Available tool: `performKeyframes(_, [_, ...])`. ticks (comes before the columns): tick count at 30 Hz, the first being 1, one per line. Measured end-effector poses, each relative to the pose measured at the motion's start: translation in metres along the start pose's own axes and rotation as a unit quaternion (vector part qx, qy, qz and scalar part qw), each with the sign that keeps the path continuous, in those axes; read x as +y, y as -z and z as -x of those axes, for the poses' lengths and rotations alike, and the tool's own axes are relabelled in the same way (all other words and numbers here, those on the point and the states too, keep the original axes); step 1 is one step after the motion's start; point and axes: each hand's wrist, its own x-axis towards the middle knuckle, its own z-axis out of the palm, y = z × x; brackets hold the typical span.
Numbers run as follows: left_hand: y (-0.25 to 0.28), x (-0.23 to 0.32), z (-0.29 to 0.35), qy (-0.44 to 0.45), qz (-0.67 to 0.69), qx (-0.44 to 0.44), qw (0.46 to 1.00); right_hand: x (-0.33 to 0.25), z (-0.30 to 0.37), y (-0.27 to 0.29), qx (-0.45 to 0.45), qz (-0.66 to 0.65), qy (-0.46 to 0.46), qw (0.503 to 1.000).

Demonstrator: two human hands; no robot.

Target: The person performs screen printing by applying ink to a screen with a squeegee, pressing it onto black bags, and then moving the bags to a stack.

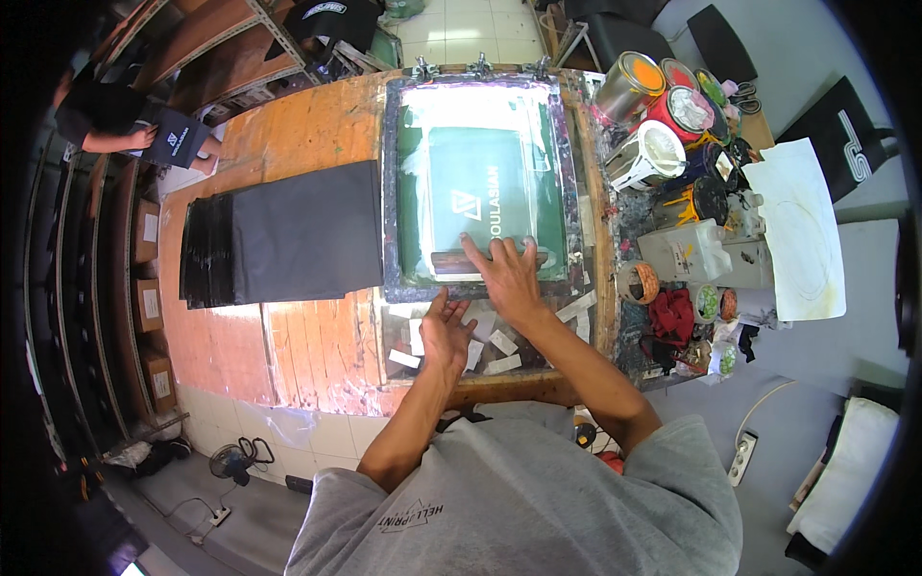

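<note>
A screen-printing frame (391, 192) with green mesh and a pale design in its middle lies on the worktable. Across the near part of the mesh sits a squeegee (451, 262), a dark, narrow bar. My right hand (514, 283) is over it, fingers bent across the bar and the index finger reaching past it onto the mesh. My left hand (448, 331) is at the frame's near edge, palm turned up, fingers apart, with fingertips at or against the rim. Left of the frame lies a stack of black sheets (298, 230), fanned at its left end.
Clamps (480, 67) line the frame's far edge. Paint cans (629, 86), a white tub (653, 154) and a plastic jug (684, 252) crowd the right side. Paper scraps (501, 342) lie near the table's front. At far left another person (106, 125) holds a dark printed sheet beside shelving.
</note>
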Motion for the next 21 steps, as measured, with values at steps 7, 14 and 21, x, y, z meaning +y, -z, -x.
performKeyframes(7, [-0.005,0.000,0.005,-0.007,-0.034,0.009,0.999,0.036,-0.066,-0.028,0.054,0.012,-0.012,0.998])
performKeyframes(14, [0.004,-0.004,0.000,-0.007,-0.040,0.019,0.999,0.100,-0.188,-0.061,0.075,0.070,-0.030,0.994])
performKeyframes(21, [0.009,-0.005,0.000,-0.015,-0.010,0.033,0.999,0.111,-0.216,-0.026,-0.126,-0.011,-0.055,0.990])
